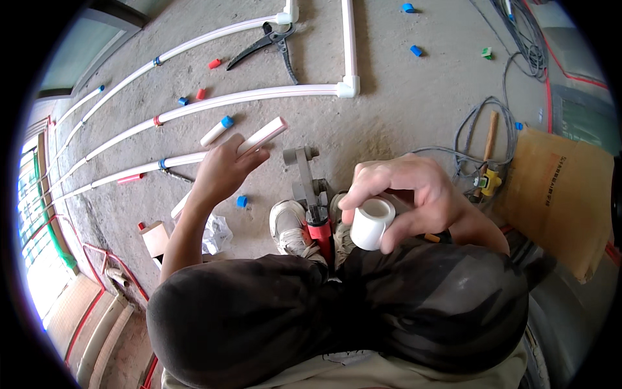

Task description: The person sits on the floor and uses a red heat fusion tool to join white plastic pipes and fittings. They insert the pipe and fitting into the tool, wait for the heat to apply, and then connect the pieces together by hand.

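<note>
My left hand (221,172) is closed round a white plastic pipe (265,135) with a red stripe; its cut end points up and to the right. In my right hand (418,188) a short white pipe coupling (367,228) is gripped between thumb and fingers, its round opening facing up. The coupling and the pipe are apart. Between my shoes (289,223) stands a pipe fusion welder (320,232) with a red handle, its grey heating heads reaching away from me. Neither hand touches it.
White pipes (240,98) run along the concrete floor on the left and far side. Black pipe cutters (280,44) lie by them, with red and blue caps (242,201) scattered around. To the right are coiled cable (461,139), a hammer (490,137) and a cardboard box (551,194).
</note>
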The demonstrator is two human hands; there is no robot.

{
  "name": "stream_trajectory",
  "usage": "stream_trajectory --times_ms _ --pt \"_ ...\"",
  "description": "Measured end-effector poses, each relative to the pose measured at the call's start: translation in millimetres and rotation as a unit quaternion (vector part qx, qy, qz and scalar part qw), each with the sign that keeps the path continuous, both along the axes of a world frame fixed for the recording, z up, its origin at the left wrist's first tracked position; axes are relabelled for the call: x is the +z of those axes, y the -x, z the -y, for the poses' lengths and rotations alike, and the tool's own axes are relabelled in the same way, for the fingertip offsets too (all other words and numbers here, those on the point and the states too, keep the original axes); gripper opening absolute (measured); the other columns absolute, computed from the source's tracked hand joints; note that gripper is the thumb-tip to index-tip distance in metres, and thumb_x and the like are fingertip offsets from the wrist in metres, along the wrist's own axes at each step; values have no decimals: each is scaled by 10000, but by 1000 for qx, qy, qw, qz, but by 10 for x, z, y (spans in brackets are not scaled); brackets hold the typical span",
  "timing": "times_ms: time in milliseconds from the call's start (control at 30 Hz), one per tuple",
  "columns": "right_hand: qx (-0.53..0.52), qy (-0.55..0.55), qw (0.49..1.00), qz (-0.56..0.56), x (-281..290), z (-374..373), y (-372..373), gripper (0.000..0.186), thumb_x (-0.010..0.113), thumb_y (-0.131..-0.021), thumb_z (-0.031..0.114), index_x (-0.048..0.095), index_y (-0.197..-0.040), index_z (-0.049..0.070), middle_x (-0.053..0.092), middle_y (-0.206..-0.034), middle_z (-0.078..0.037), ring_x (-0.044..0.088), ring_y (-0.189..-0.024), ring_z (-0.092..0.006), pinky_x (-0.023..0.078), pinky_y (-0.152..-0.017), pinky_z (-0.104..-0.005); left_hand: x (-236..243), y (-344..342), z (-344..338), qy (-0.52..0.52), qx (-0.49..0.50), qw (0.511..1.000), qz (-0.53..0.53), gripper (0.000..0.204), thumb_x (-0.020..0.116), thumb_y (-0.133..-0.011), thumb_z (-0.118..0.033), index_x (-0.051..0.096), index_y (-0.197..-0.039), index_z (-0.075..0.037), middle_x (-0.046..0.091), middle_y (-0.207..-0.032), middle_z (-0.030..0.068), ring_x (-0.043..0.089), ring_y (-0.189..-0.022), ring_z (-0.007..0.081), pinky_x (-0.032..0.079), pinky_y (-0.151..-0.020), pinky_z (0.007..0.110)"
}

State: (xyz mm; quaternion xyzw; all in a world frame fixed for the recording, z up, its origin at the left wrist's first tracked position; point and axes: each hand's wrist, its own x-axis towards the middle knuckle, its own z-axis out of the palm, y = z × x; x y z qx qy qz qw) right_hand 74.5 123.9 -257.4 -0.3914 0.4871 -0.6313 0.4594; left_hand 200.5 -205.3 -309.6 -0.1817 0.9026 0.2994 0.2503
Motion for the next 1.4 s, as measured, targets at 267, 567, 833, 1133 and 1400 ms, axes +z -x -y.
stream_trajectory --times_ms 267,567,833,1133,1400 --pt "91 98 990 52 316 262 -137 479 886 -846 202 715 -1235 -20 670 -1084 -115 665 -954 -258 518 -839 -370 -66 -323 142 42 -59 995 -62 398 689 -999 -424 604 -891 -50 668 -751 182 661 -726 411 473 -646 495" --pt "180 13 977 113 87 238 -79 493 789 -950 373 685 -1287 29 745 -1145 -151 733 -1028 -253 551 -910 -344 -286 -715 235 8 -100 994 -51 404 697 -977 -440 646 -914 -44 669 -852 192 658 -831 442 492 -724 523" --pt "-22 -376 924 -60 -1180 -97 -675 477 816 -914 298 622 -1216 -18 701 -1089 -191 677 -984 -292 528 -864 -400 -610 -983 128 -26 -130 991 -15 541 641 -980 -549 584 -842 -29 603 -827 178 626 -793 435 461 -695 513" --pt "32 -373 917 -140 -1602 123 -746 400 808 -839 205 615 -1111 -16 710 -874 -235 706 -787 -354 532 -716 -436 -752 -1042 47 -61 -94 994 -6 528 698 -944 -546 625 -850 -32 635 -793 159 634 -758 426 466 -661 502" --pt "9 -352 932 -86 -1756 209 -688 287 716 -792 123 665 -1022 -39 705 -856 -244 696 -770 -366 540 -722 -419 -731 -1031 47 -77 -91 993 -9 491 705 -956 -499 633 -854 -24 642 -823 175 644 -787 429 476 -684 509"
